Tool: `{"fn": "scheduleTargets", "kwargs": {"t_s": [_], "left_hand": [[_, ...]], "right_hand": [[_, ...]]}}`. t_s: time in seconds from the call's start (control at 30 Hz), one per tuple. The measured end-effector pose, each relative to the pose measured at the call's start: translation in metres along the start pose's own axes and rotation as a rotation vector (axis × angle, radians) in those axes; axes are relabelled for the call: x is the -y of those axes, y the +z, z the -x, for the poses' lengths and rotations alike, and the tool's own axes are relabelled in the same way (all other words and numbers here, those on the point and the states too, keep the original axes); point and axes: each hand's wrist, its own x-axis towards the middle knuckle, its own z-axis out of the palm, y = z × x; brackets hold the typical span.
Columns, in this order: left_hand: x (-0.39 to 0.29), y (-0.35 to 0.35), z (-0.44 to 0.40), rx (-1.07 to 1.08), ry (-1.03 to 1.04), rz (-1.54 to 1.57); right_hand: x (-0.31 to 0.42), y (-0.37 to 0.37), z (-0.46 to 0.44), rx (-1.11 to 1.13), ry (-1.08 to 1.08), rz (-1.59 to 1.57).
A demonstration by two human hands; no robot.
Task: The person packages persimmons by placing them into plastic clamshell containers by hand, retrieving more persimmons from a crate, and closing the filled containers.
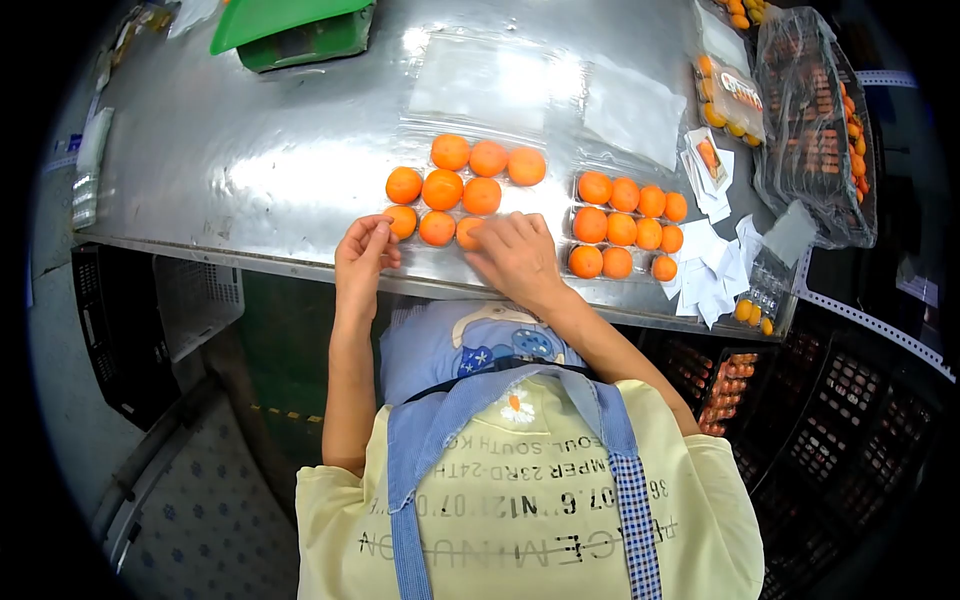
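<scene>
In front of me lies a clear plastic clamshell pack (462, 210) holding rows of round orange fruits (442, 189); their exact kind I cannot tell. My right hand (518, 255) curls its fingers over a fruit (467, 234) at the near right corner, partly covering it. At the near left corner, my left hand (365, 252) has its fingers bent together beside another fruit (402, 221). What it pinches, if anything, does not show. The pack's transparent lid (480, 85) is folded back, away from me.
To the right is a second clear pack (622, 225) of smaller orange fruits, its lid (632, 110) laid back. White paper slips (712, 265) are scattered beside it. A plastic-lined crate (810, 130) stands far right, and a green container (300, 30) at the back left. The metal table's edge (250, 258) runs before me.
</scene>
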Motion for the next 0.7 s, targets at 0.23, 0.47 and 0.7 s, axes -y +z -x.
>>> {"fn": "scheduleTargets", "kwargs": {"t_s": [0.23, 0.47, 0.7], "left_hand": [[0.011, -0.021, 0.0, -0.083, 0.019, 0.048], [0.015, -0.026, 0.0, -0.101, 0.024, 0.016], [0.026, -0.024, -0.004, -0.086, 0.015, 0.034]], "right_hand": [[-0.018, -0.002, -0.028, -0.048, 0.112, 0.133], [-0.012, 0.002, -0.035, -0.06, 0.112, 0.163], [-0.001, 0.02, -0.01, 0.064, 0.011, 0.098]]}}
